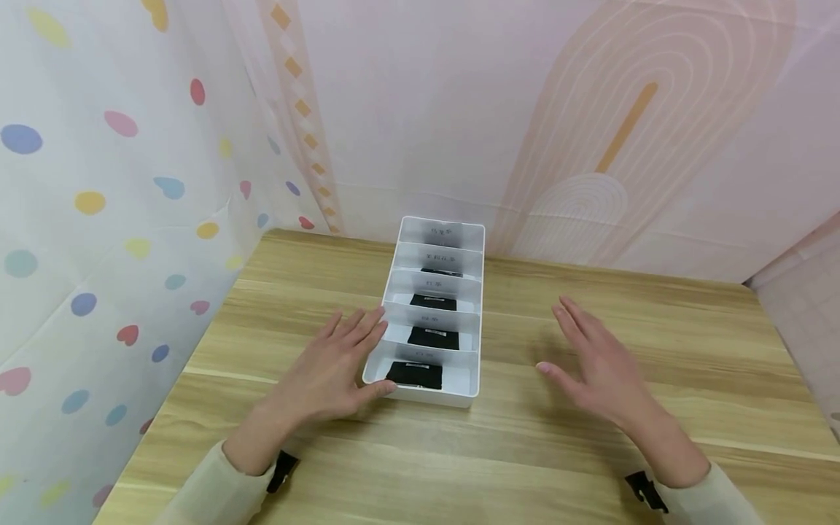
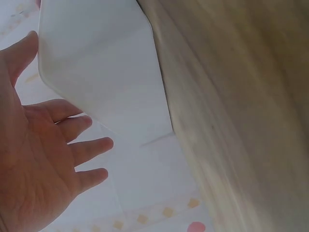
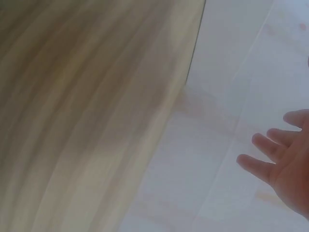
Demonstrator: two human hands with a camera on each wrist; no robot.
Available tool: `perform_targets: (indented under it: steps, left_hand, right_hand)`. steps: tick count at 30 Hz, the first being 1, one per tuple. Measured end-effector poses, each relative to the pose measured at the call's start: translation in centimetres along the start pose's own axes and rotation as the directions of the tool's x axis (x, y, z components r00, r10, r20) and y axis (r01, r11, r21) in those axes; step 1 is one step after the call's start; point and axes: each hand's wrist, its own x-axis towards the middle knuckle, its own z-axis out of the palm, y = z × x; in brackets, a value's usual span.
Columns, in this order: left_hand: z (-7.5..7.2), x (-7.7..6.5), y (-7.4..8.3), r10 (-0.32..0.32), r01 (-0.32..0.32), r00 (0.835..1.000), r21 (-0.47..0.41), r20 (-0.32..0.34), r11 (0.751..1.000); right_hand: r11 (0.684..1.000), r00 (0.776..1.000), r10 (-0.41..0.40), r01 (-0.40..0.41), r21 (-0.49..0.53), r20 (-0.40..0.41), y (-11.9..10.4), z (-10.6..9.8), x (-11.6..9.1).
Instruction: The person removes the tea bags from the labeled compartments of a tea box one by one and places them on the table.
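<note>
A long white divided box (image 1: 433, 399) stands on the wooden table, its several compartments in a row running away from me. Dark writing is on the dividers. Flat black pieces with small white print lie inside; in the nearest compartment is one black piece (image 1: 420, 376). What they are I cannot tell. My left hand (image 1: 328, 372) is at the box's near left corner, fingers spread and thumb by the front rim. In the left wrist view the same hand (image 2: 48, 150) lies along the white box wall (image 2: 101, 67). My right hand (image 1: 604, 372) hovers right of the box, fingers extended, holding nothing.
The wood-grained table (image 1: 525, 452) reaches the patterned curtain (image 1: 420, 109) behind the box. On the left hangs a white curtain (image 1: 131, 240) with coloured dots. A black strap (image 1: 282, 470) shows at the left wrist and another black strap (image 1: 646, 490) at the right.
</note>
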Motion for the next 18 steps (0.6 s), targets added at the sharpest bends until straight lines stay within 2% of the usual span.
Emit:
perform_targets:
  steps: [12,18]
  left_hand:
    - [0.4,0.0,0.1,-0.018,0.018,1.000,-0.018,0.005,1.000]
    - [0.4,-0.2,0.1,-0.019,0.019,1.000,-0.021,-0.003,1.000]
  right_hand:
    - [0.986,0.987,-0.163,0.163,0.039,0.004,-2.7,1.6,1.1]
    - [0.976,0.977,-0.211,0.210,0.048,0.009,-4.2,2.3,1.7]
